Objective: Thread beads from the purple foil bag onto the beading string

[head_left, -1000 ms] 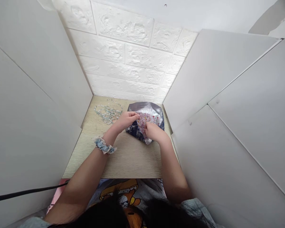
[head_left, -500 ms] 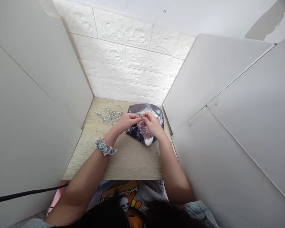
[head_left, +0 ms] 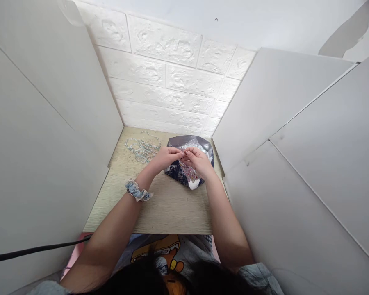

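My left hand (head_left: 168, 158) and my right hand (head_left: 198, 161) meet fingertip to fingertip over an opened dark blue pouch (head_left: 176, 173) with a silvery lining. Both hands are closed in a pinch; whatever sits between the fingertips is too small to make out. Small pink and purple beads (head_left: 190, 173) lie in the pouch just below my fingers. Left of my left hand, a tangled string of pale blue and clear beads (head_left: 143, 148) rests on the table.
The light wood tabletop (head_left: 172, 213) is hemmed in by a white panel (head_left: 89, 102) on the left and white cabinet panels (head_left: 264, 110) on the right. A white brick-patterned wall (head_left: 150, 67) closes the back. A black cable (head_left: 39, 249) runs in at lower left.
The whole view has shifted slightly. My hands stay pinched together above the pouch, and the fingers of my right hand have moved a little.
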`<move>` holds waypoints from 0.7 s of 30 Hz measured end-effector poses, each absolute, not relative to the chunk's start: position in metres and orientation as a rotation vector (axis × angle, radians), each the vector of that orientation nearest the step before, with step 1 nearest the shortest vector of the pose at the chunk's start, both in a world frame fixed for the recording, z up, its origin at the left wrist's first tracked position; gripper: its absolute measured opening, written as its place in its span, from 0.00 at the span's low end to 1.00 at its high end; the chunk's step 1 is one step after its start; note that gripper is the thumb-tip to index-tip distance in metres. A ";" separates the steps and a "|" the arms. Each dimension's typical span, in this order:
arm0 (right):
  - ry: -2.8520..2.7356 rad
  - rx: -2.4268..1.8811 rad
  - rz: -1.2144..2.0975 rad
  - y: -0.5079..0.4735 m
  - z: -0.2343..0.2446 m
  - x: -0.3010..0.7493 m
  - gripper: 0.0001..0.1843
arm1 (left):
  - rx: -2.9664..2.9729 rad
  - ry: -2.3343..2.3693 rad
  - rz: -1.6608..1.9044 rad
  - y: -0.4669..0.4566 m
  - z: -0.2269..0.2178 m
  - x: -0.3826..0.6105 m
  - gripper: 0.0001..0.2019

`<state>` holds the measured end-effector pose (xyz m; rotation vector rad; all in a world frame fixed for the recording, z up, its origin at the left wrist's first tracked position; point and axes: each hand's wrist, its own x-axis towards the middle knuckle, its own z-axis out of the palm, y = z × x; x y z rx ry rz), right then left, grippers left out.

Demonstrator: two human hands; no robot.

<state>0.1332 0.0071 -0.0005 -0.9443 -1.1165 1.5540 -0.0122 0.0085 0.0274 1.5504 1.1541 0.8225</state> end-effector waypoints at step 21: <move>-1.114 -0.912 1.528 0.006 -0.003 0.132 0.12 | 1.540 1.139 0.844 0.008 0.027 -0.013 0.15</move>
